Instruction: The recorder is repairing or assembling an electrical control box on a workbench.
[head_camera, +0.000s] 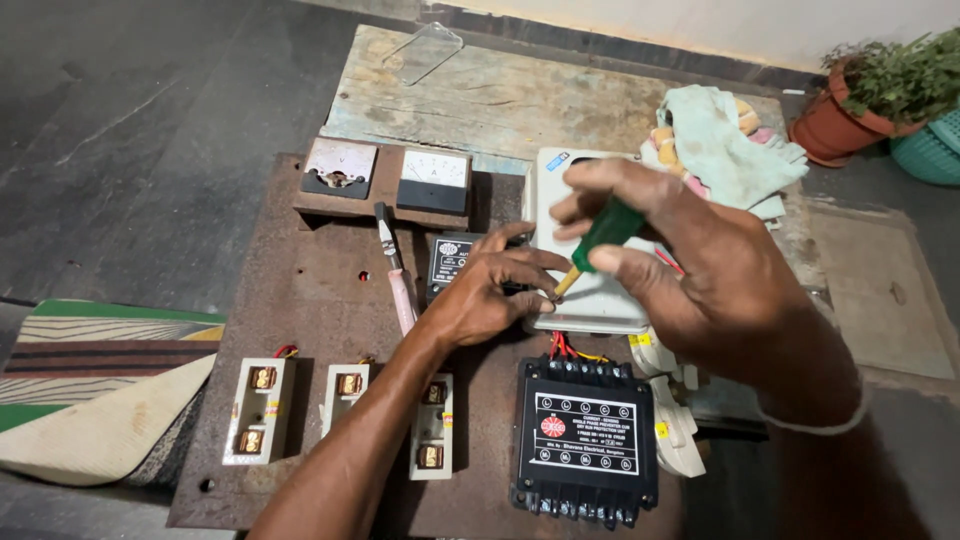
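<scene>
Nearest, black terminal box (585, 440) and three white fuse holders (260, 410) are sitting mounted on the rusty panel (310, 290). Right hand (700, 270) is gripping green screwdriver (600, 240), tip pressing at the white box (600, 295) edge. Left hand (490, 295) is pinching closed there, steadying something too small to tell. Pink tester (397, 275) is lying beside. Two meters (390, 175) behind. Wiring looks partly done; fastening unfinished.
</scene>
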